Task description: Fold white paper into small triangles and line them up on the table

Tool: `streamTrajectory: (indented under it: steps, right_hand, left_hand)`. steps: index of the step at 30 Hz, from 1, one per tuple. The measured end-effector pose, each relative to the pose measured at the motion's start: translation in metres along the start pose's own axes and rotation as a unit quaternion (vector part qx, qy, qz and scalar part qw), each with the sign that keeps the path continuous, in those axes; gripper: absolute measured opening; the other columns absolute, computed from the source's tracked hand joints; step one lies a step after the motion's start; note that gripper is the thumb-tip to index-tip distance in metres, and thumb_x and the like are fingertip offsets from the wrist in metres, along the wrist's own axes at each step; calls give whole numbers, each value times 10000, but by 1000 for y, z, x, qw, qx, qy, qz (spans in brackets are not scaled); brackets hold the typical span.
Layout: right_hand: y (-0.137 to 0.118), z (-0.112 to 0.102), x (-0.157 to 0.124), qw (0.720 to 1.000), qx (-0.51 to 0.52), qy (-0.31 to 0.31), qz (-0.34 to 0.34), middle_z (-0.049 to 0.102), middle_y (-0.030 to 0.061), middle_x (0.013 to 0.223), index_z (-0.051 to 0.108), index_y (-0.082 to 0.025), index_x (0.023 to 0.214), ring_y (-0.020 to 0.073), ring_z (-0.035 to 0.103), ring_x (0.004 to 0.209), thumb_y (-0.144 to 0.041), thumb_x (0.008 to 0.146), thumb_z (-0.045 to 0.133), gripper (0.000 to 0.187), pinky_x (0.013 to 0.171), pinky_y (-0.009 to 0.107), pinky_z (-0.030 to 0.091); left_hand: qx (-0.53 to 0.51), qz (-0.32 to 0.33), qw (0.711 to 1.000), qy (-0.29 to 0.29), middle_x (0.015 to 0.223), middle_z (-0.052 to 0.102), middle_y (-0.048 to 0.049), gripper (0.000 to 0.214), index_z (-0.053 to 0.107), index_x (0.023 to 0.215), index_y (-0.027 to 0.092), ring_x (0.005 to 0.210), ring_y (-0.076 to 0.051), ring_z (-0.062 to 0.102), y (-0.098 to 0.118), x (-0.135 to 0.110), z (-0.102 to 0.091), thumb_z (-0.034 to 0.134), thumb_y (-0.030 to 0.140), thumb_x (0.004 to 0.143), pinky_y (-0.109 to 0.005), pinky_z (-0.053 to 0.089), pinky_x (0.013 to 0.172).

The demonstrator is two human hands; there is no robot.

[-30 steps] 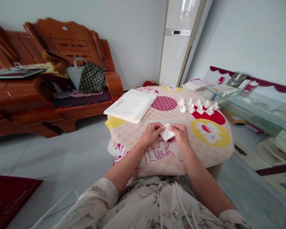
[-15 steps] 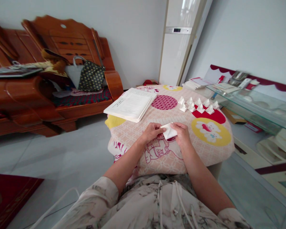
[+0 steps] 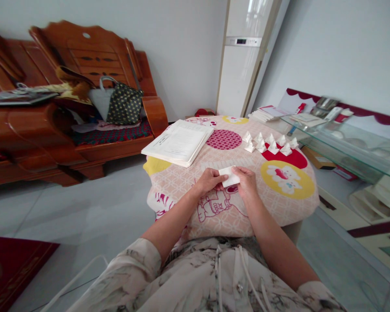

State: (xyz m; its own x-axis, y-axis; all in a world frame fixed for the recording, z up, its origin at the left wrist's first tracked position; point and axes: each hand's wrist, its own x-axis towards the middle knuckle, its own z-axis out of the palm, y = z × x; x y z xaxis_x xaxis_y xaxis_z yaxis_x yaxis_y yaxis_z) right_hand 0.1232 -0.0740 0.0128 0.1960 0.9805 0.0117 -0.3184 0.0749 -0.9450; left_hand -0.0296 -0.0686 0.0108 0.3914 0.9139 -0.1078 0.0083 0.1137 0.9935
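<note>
A small folded piece of white paper (image 3: pixel 229 176) is held between my two hands, just above the near part of the cloth-covered table (image 3: pixel 221 223). My left hand (image 3: pixel 210 180) pinches its left side, thumb on top. On the right side, my right hand (image 3: pixel 246 179) grips it with thumb and fingers closed. Several folded white paper shapes (image 3: pixel 273 147) stand in rows on the table's far right. A stack of white paper sheets (image 3: pixel 178 142) lies at the table's far left.
To the right is a glass-topped cabinet (image 3: pixel 351 138) with papers and containers on it. A wooden sofa (image 3: pixel 100 56) with a patterned bag (image 3: pixel 125 104) stands at the left. Behind the table rises a tall white air conditioner (image 3: pixel 237 73). A dark red box (image 3: pixel 16 268) sits at lower left.
The paper has turned a little in my hands, from tilted with a corner down to a flatter, more level rectangle. Both hands have stayed nearly in place.
</note>
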Motion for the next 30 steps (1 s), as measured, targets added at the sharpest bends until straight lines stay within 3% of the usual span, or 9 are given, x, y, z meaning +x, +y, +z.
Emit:
streamTrajectory:
  steps: [4, 13, 20, 26, 30]
  right_hand:
    - [1, 1, 0, 1000, 16, 7, -2, 606, -19, 550, 694, -163, 615, 134, 517, 502, -337, 556, 812, 219, 483, 271, 429]
    - [2, 1, 2, 1000, 17, 27, -2, 618, -2, 551, 664, -171, 604, 146, 535, 488, -354, 549, 786, 227, 463, 279, 425]
    - [-1, 2, -2, 999, 0, 38, 6, 615, 3, 536, 626, -194, 569, 165, 535, 479, -369, 555, 770, 227, 451, 303, 433]
    - [0, 1, 0, 999, 0, 39, 10, 601, -3, 515, 616, -196, 559, 162, 528, 460, -362, 544, 767, 225, 443, 301, 430]
    - [0, 1, -1, 999, -3, 33, 10, 597, -4, 507, 608, -200, 553, 164, 529, 459, -360, 551, 761, 221, 445, 304, 436]
  left_hand:
    - [11, 2, 1000, 16, 451, 592, -8, 361, 648, 622, 101, 376, -83, 517, 0, 1, 2, 743, 398, 805, -178, 382, 403]
    - [-10, -11, 1000, -2, 517, 642, -10, 282, 645, 648, 107, 427, -78, 557, 1, 0, 3, 816, 313, 735, -173, 424, 445]
    - [29, -11, 999, -31, 502, 614, 8, 292, 603, 621, 126, 403, -80, 533, 2, -2, 6, 728, 319, 800, -179, 395, 410]
    - [27, -10, 998, -57, 534, 629, 4, 288, 634, 658, 116, 443, -89, 550, 0, -1, 4, 797, 350, 703, -189, 429, 443]
    - [46, 10, 995, -84, 525, 617, 6, 281, 634, 647, 119, 436, -84, 530, 3, -4, 4, 781, 351, 711, -190, 411, 436]
